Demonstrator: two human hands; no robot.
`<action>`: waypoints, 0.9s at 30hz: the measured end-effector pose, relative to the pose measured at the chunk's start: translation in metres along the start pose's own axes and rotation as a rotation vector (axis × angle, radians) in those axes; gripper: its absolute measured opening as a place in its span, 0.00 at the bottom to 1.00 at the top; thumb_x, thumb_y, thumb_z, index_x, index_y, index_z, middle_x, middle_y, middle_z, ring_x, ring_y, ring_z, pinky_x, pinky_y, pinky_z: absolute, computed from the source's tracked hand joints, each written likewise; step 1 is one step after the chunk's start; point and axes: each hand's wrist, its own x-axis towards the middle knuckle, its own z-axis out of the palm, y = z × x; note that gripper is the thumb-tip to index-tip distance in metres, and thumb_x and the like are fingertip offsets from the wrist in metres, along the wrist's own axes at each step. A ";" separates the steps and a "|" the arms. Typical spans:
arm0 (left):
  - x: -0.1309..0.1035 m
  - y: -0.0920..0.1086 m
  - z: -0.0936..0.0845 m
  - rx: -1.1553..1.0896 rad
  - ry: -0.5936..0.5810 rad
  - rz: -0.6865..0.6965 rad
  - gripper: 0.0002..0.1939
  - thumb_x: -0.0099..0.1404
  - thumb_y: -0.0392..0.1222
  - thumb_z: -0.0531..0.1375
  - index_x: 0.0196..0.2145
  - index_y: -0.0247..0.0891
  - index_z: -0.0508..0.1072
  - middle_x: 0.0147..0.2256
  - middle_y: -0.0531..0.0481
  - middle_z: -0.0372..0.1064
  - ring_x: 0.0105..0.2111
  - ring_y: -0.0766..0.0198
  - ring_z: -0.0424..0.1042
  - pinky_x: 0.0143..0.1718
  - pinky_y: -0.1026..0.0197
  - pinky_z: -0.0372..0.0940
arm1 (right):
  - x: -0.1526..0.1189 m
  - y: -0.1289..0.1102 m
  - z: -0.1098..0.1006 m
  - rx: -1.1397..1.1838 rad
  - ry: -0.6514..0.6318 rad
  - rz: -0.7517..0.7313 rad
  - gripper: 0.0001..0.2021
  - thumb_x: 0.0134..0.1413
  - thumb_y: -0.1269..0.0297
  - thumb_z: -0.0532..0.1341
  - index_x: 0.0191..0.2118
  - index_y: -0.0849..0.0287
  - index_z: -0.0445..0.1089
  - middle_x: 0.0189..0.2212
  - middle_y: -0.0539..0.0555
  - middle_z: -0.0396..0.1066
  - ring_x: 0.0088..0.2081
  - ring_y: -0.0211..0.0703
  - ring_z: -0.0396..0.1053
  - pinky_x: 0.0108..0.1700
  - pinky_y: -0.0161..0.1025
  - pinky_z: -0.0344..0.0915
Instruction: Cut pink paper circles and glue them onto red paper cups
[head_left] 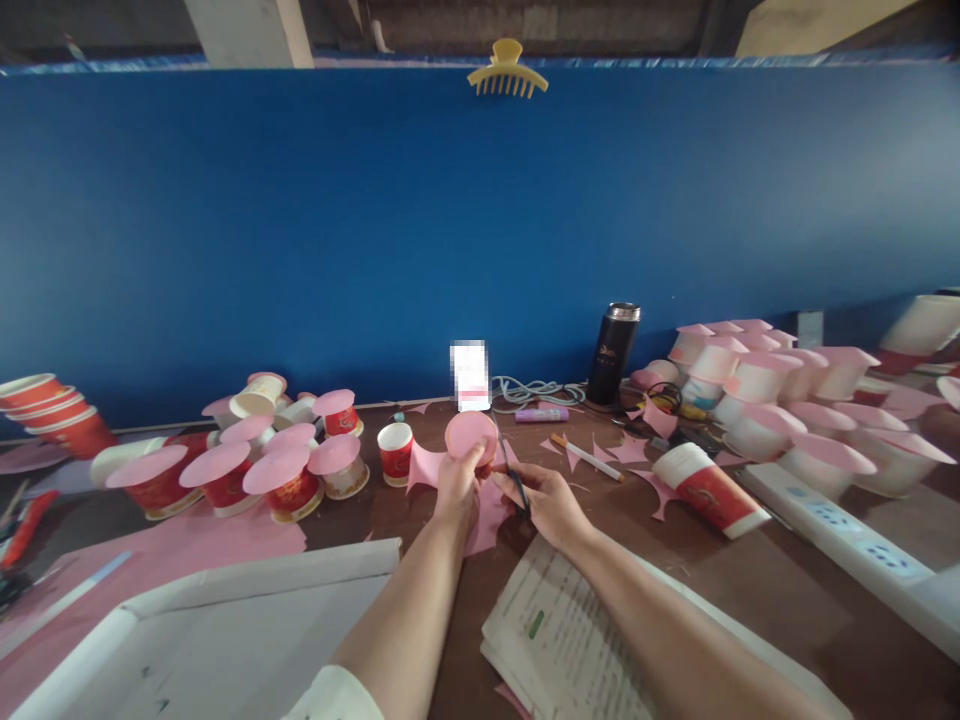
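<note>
My left hand point(459, 490) is closed around a pink paper circle point(471, 436), its thumb lying over the front. A darker rim shows along the circle's edge; whether a cup is behind it I cannot tell. Close by on the right, my right hand point(546, 502) grips dark scissors point(519, 488), with the blades pointing up and away beside the circle. A pink paper scrap point(489, 520) shows beneath both hands. Left of the hands a red and white paper cup point(395, 458) stands upright, mouth up.
Several cups with pink discs point(281, 470) stand left; more pink-topped cups point(825, 450) crowd the right. A black thermos point(613, 355), phone point(470, 375), purple tube point(541, 414), tipped cup stack point(712, 490), power strip point(847, 535), white box point(255, 630) and printed papers point(555, 630) surround my arms.
</note>
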 end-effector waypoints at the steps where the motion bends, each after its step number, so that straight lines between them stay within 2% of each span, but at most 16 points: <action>1: 0.000 0.000 0.000 -0.002 -0.002 0.003 0.14 0.47 0.45 0.68 0.27 0.33 0.73 0.24 0.49 0.70 0.23 0.65 0.67 0.27 0.63 0.58 | 0.000 0.001 0.000 0.003 -0.001 -0.006 0.24 0.37 0.48 0.69 0.37 0.64 0.76 0.19 0.47 0.64 0.21 0.33 0.58 0.24 0.33 0.52; 9: -0.004 0.005 0.005 -0.030 -0.009 -0.008 0.12 0.46 0.43 0.68 0.26 0.33 0.73 0.23 0.50 0.69 0.23 0.65 0.67 0.27 0.63 0.58 | 0.000 0.001 0.000 0.023 -0.010 0.003 0.24 0.37 0.49 0.69 0.37 0.64 0.76 0.20 0.48 0.65 0.21 0.33 0.59 0.24 0.33 0.53; 17: -0.009 0.008 0.010 -0.055 0.008 -0.007 0.13 0.45 0.43 0.68 0.26 0.31 0.73 0.22 0.50 0.69 0.23 0.65 0.68 0.26 0.64 0.58 | -0.001 -0.002 0.001 0.036 -0.030 -0.011 0.25 0.37 0.46 0.68 0.35 0.64 0.76 0.18 0.48 0.64 0.21 0.33 0.59 0.24 0.33 0.53; 27: -0.019 0.014 0.015 -0.059 -0.016 -0.049 0.14 0.44 0.44 0.67 0.24 0.32 0.71 0.18 0.51 0.67 0.17 0.65 0.66 0.20 0.63 0.57 | -0.001 -0.001 -0.001 0.019 -0.051 -0.019 0.22 0.41 0.47 0.67 0.34 0.63 0.76 0.18 0.47 0.64 0.21 0.33 0.58 0.24 0.33 0.51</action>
